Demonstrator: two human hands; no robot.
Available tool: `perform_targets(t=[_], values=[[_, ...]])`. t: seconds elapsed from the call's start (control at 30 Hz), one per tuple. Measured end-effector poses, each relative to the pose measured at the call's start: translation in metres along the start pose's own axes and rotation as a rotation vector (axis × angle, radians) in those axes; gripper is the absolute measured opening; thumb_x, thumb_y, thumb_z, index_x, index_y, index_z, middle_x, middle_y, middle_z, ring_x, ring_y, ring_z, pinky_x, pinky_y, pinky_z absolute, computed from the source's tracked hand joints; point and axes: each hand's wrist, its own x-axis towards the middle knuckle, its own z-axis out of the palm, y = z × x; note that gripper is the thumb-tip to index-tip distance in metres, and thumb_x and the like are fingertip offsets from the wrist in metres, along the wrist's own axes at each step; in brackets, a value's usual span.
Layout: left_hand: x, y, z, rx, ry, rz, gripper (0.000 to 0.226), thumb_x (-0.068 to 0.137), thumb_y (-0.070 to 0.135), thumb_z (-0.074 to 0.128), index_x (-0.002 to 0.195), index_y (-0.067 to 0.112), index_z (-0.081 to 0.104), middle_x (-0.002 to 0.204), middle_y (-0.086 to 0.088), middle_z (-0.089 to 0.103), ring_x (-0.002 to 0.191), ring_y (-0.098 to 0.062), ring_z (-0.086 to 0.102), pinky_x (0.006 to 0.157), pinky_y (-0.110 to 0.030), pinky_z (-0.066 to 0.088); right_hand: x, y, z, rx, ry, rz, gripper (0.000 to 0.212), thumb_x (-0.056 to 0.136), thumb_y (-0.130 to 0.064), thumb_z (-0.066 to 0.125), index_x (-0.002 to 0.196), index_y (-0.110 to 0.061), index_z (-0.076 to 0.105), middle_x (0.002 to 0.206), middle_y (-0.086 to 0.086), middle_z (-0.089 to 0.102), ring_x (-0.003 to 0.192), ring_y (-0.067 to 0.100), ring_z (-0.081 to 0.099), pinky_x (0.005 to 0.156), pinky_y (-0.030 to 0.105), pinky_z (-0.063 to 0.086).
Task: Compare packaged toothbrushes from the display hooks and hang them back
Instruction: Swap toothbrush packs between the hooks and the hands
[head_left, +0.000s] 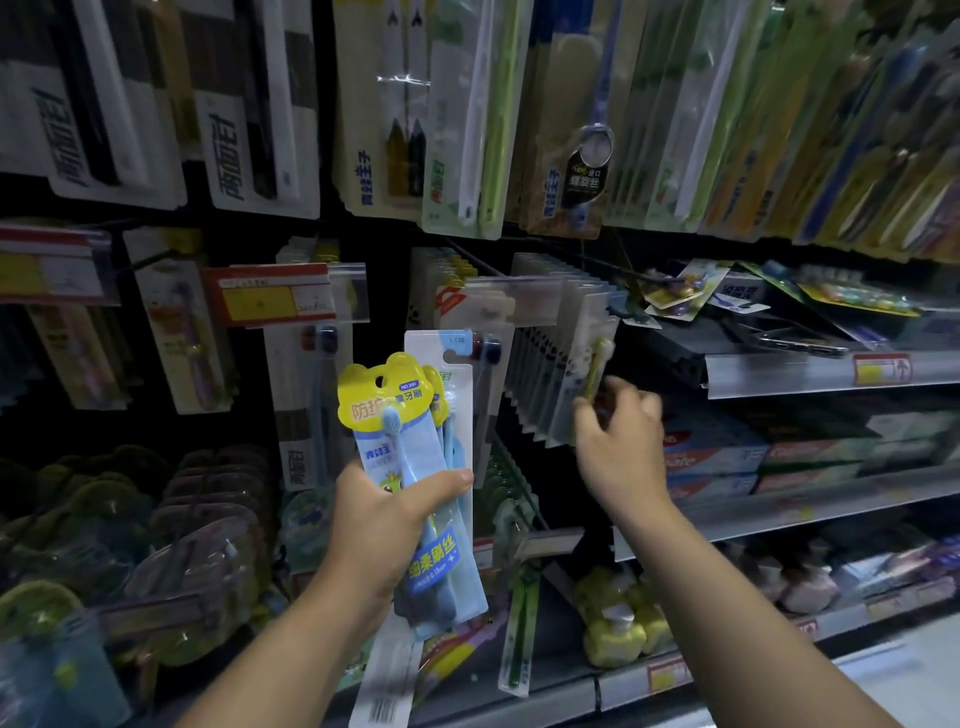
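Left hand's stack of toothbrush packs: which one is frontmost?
The yellow-topped pack with the pale blue brush, facing the camera, with the left hand gripping it, thumb across its front. The taller pale blue pack sits behind, its top showing above.

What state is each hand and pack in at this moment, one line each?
Toothbrush packs: off the hooks, upright, bunched in one grip.
Left hand: grips those packs.
Front hanging pack: on its hook, pinched low down.
Right hand: pinches that pack.
Loose packs: lying flat, not hung.
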Motion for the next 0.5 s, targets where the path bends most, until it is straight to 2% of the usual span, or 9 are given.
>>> perform_targets(t=[0.03,0.1,0.2,0.27,0.37,0.43,0.5], values=[[0.000,0.000,0.001,-0.004,-0.003,-0.001,0.031,0.066,0.010,0.089,0.094,0.018,0.079,0.092,-0.005,0.081,0.085,-0.027,0.078,0.080,-0.045,0.062,-0.008,-0.006,-0.001,0.091,-0.061,-0.045,0.031,0.103,-0.030,0.057,0.129,-0.014,0.062,0.123,0.007,0.058,0.109,0.024,0.061,0.092,0.036,0.049],[0.000,0.000,0.004,-0.015,-0.013,0.002,0.035,0.065,0.009,0.089,0.097,0.016,0.078,0.093,-0.005,0.081,0.088,-0.028,0.078,0.082,-0.046,0.062,-0.027,-0.019,0.000,0.356,-0.286,-0.048,0.011,0.101,-0.023,0.063,0.105,-0.017,0.072,0.097,0.001,0.071,0.083,0.015,0.068,0.074,0.036,0.056],[-0.001,-0.001,0.009,-0.022,-0.053,-0.003,0.033,0.073,0.001,0.087,0.103,0.011,0.078,0.095,-0.009,0.081,0.092,-0.033,0.077,0.079,-0.043,0.062,-0.045,-0.026,0.003,0.521,-0.503,-0.050,0.005,0.097,-0.013,0.068,0.097,-0.015,0.073,0.079,0.001,0.072,0.073,0.016,0.067,0.067,0.036,0.056],[-0.002,-0.003,0.013,-0.028,-0.100,-0.007,0.039,0.068,0.004,0.087,0.105,0.009,0.077,0.097,-0.012,0.081,0.092,-0.036,0.077,0.076,-0.041,0.064,-0.049,-0.024,0.004,0.535,-0.535,-0.059,0.008,0.097,-0.007,0.067,0.095,-0.012,0.074,0.078,0.002,0.072,0.073,0.014,0.067,0.069,0.036,0.055],[-0.002,-0.006,0.018,-0.025,-0.132,-0.004,0.045,0.064,0.011,0.083,0.109,0.010,0.076,0.100,-0.011,0.081,0.091,-0.033,0.078,0.081,-0.047,0.064,-0.047,-0.019,0.001,0.599,-0.521,-0.020,0.013,0.100,-0.005,0.061,0.095,-0.004,0.073,0.087,0.004,0.074,0.078,0.012,0.068,0.071,0.033,0.058],[-0.001,-0.007,0.021,-0.006,-0.135,0.006,0.045,0.065,0.008,0.085,0.109,0.010,0.075,0.100,-0.009,0.081,0.091,-0.030,0.078,0.081,-0.044,0.064,-0.046,-0.017,0.001,0.623,-0.481,0.017,0.014,0.102,-0.006,0.058,0.097,0.000,0.070,0.086,0.007,0.072,0.076,0.013,0.067,0.067,0.030,0.056],[0.000,-0.009,0.022,0.017,-0.109,0.009,0.041,0.072,-0.002,0.087,0.109,0.010,0.075,0.098,-0.007,0.081,0.090,-0.027,0.079,0.081,-0.042,0.064,-0.045,-0.015,0.003,0.648,-0.404,0.057,0.016,0.103,-0.009,0.056,0.093,-0.006,0.068,0.083,0.010,0.070,0.074,0.018,0.065,0.068,0.037,0.054]])
